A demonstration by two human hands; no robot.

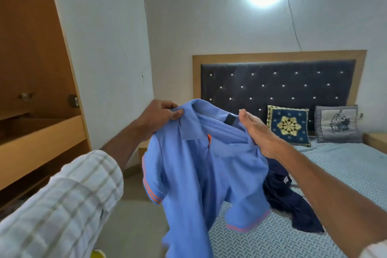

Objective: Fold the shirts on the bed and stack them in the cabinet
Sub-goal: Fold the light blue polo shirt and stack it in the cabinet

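A light blue polo shirt (194,169) with orange sleeve stripes hangs in the air in front of me, above the bed's near corner. My left hand (161,114) pinches its collar at the left shoulder. My right hand (256,132) grips the bunched fabric at the right shoulder, thumb pointing up. A dark navy shirt (293,205) lies crumpled on the bed (345,174) behind the blue one. The wooden cabinet (37,132) stands at the left with its shelves exposed.
Two cushions, a patterned blue one (289,124) and a grey one (337,123), lean on the dark tufted headboard (272,81). A bedside table (374,140) sits at the far right. Bare floor lies between cabinet and bed.
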